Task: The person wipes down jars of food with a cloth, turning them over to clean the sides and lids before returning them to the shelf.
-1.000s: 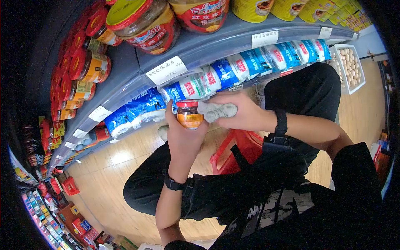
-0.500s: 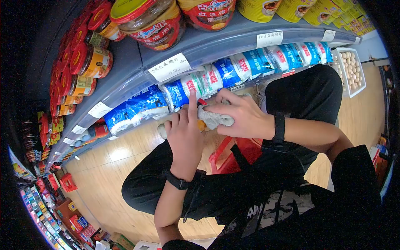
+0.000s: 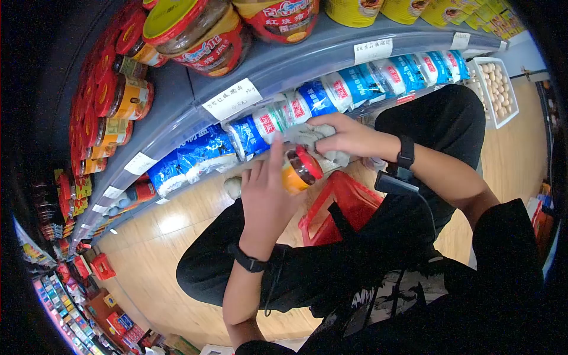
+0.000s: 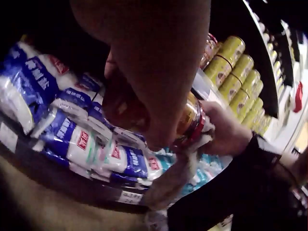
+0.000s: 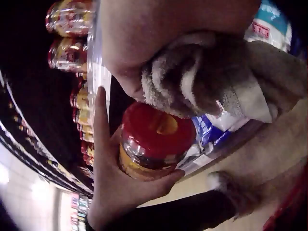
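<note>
My left hand grips a small glass jar with a red lid and an orange label. The jar leans over, its lid turned toward the right. In the right wrist view, thumb and fingers wrap the jar's body below the red lid. My right hand holds a crumpled grey cloth just above the jar. Seen from the right wrist, folds of the cloth hang right at the lid's edge.
Blue and white bags line the lower shelf behind the hands. Big jars and yellow cans stand above; red-lidded jars fill the left. A red basket sits on the floor, and a white egg crate stands right.
The jar has gone from upright to tilted rightward in the left hand. The right hand with the cloth has moved from beside the jar, across it, to up and right of it.
</note>
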A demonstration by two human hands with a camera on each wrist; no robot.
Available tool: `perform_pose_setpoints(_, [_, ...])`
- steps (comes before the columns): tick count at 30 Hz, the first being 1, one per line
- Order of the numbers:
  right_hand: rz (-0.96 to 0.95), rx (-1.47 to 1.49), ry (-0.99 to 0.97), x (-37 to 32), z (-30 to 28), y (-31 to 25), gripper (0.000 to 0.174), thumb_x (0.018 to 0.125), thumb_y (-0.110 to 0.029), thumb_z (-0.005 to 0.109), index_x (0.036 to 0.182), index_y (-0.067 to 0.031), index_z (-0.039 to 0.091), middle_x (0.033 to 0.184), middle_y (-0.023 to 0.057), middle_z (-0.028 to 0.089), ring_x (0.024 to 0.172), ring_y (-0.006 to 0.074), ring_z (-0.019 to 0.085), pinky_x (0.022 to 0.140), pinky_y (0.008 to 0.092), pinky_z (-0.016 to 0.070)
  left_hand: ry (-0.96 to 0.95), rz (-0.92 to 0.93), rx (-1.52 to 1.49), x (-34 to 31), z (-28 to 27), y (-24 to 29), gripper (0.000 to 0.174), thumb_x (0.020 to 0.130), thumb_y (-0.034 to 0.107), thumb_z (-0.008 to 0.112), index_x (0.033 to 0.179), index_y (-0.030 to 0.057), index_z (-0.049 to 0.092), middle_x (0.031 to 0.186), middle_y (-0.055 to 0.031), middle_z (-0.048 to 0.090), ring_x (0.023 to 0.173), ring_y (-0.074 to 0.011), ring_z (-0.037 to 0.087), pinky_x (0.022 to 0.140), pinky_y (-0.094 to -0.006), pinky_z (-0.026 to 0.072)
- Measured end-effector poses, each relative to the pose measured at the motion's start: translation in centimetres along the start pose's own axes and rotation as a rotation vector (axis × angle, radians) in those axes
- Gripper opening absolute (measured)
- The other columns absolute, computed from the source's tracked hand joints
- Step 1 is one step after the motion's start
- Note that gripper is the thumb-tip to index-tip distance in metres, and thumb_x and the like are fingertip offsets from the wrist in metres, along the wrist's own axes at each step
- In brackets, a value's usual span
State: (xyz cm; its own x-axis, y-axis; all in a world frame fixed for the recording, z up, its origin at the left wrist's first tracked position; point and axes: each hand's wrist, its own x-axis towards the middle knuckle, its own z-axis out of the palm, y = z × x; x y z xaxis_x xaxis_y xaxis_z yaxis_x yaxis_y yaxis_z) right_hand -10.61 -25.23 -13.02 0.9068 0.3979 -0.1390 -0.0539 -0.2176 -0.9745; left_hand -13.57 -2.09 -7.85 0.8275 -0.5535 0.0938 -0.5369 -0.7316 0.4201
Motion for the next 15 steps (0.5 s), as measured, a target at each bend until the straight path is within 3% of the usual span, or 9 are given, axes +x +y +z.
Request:
perform_pose_setpoints(2, [0.26,0.307,0.031,-0.2,0.4,-0.8,0.051,0.081,-0.023,0.067,0.125,-0.0005,0.061,0.107,0.0076,0.069,0.088,0.017,0.064,0.079,0.0317,0.0513,0.057,-0.103,-0.189,0.2,-0.4,0.3,0.106,0.066,0.014,0.085,0.153,0.0056,0.025,0.113,-0.0148,0.063,0.099,-0.0307,0.062,0.089,-0.0421,0.049])
perform_pose_setpoints(3, [0.26,0.307,0.035,-0.1,0.7,-0.8,0.051,0.081,-0.023,0.067,0.125,-0.0005,0.061,0.107,0.0076,0.069,0.088,0.017,0.064,0.079,0.0317,0.0513,0.091,-0.202,-0.459,0.4,-0.6,0.4,0.104,0.067,0.012,0.085,0.153,0.0045,0.026,0.111,-0.0142,0.063,0.095,-0.0268,0.064,0.086,-0.0386,0.0506])
perform_pose_setpoints(4, [0.294,0.541,-0.008,0.2,1.2,-0.8,0.056,0.083,-0.023,0.064,0.132,0.0,0.055,0.113,0.0072,0.067,0.094,0.0164,0.062,0.084,0.0312,0.0496,0.124,-0.303,-0.73,0.6,-0.7,0.5,0.103,0.068,0.009,0.086,0.152,0.0034,0.027,0.109,-0.0136,0.063,0.092,-0.0229,0.066,0.082,-0.0351,0.0523])
perform_pose_setpoints(5, [0.325,0.775,-0.052,0.3,1.7,-0.6,0.061,0.085,-0.023,0.062,0.139,0.0004,0.049,0.12,0.0068,0.064,0.1,0.0158,0.06,0.09,0.0308,0.0479,0.161,-0.275,-0.752,0.7,-0.6,0.5,0.092,0.073,0.006,0.082,0.149,0.0,0.03,0.11,-0.0122,0.062,0.094,-0.0171,0.064,0.082,-0.0295,0.0532])
perform_pose_setpoints(6, [0.324,0.777,-0.05,0.3,2.3,-0.1,0.061,0.085,-0.023,0.062,0.139,0.0004,0.049,0.12,0.0068,0.064,0.1,0.0158,0.06,0.09,0.0308,0.0479,0.159,-0.274,-0.752,0.7,-0.4,0.4,0.092,0.073,0.006,0.082,0.149,0.0,0.03,0.11,-0.0122,0.062,0.094,-0.0171,0.064,0.082,-0.0295,0.0532])
perform_pose_setpoints(8, [0.303,0.677,-0.1,0.2,3.8,0.9,0.064,0.087,-0.021,0.06,0.145,-0.0009,0.041,0.13,0.0093,0.058,0.115,0.0158,0.054,0.1,0.0301,0.0423,0.105,-0.534,-1.001,0.8,0.1,-0.1,0.082,0.077,0.006,0.081,0.144,-0.0019,0.033,0.113,-0.0111,0.061,0.095,-0.0165,0.063,0.082,-0.0294,0.0532])
perform_pose_setpoints(9, [0.308,0.703,-0.128,0.0,4.3,0.5,0.067,0.087,-0.02,0.06,0.147,0.0001,0.036,0.136,0.0108,0.054,0.123,0.0176,0.05,0.103,0.0299,0.04,0.127,-0.533,-0.959,0.8,0.8,-0.5,0.076,0.08,0.007,0.079,0.141,-0.0016,0.035,0.115,-0.0103,0.059,0.096,-0.0154,0.062,0.08,-0.0279,0.0534])
perform_pose_setpoints(13, [0.388,1.047,-0.073,-0.6,5.0,1.0,0.051,0.088,-0.006,0.06,0.137,-0.0037,0.049,0.135,0.01,0.055,0.121,0.0175,0.054,0.104,0.0324,0.0423,0.104,-0.549,-0.939,0.1,1.8,-1.3,0.071,0.085,0.011,0.076,0.141,-0.0019,0.035,0.119,-0.0108,0.058,0.102,-0.016,0.061,0.087,-0.0297,0.0518])
perform_pose_setpoints(15, [-0.275,0.149,-0.097,-1.0,4.8,5.5,0.073,0.074,0.011,0.072,0.138,-0.0076,0.042,0.134,0.01,0.05,0.125,0.0195,0.048,0.106,0.0345,0.0396,0.148,-0.597,-1.331,-0.2,2.0,-1.5,0.062,0.091,0.015,0.07,0.14,-0.002,0.036,0.124,-0.0111,0.058,0.11,-0.0167,0.058,0.096,-0.032,0.0477])
